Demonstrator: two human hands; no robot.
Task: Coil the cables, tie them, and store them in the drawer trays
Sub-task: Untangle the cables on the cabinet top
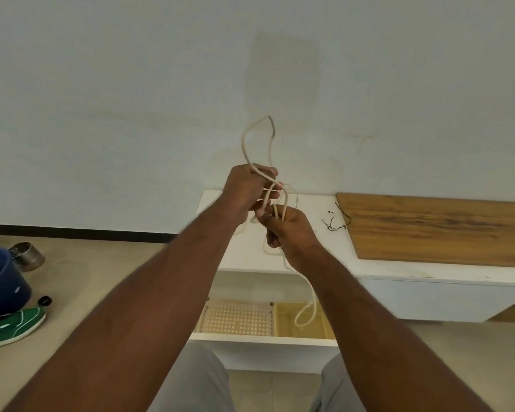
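both hands up at frame centre, close together, working one pale cord point(257, 135). left hand point(247, 193) sits higher, fingers curled round several strands of cord; a tall loop of it sticks up above this hand toward upper centre, in front of the wall point(131, 84). right hand point(289, 230) is just below and right of the left, nearly touching it, fingers and thumb curled, pinching strands that pass up between the two hands. so cord is held in both grips, loop above, tail below. the tail drops from under the right hand, runs down past the cabinet top edge and ends in a small hanging loop at lower centre, over the open drawer point(265, 340). whether that end touches the tray cannot tell.

drawer holds two trays side by side: perforated tray point(235, 319) on the left, yellow tray point(286, 322) on the right, the cord's end loop in front of the yellow one. more pale cord lies on the white cabinet top point(324, 263) behind the hands, partly hidden. thin black wire point(335, 221) lies on the top to the right of the hands, just beside the edge of a wood board point(443, 230) at centre right.

left edge of frame, on the floor: blue bucket point(0, 281), metal can point(27, 257) behind it, green shoe point(9, 328) below it, small black cap point(44, 300) between. grey trouser knees at bottom centre.
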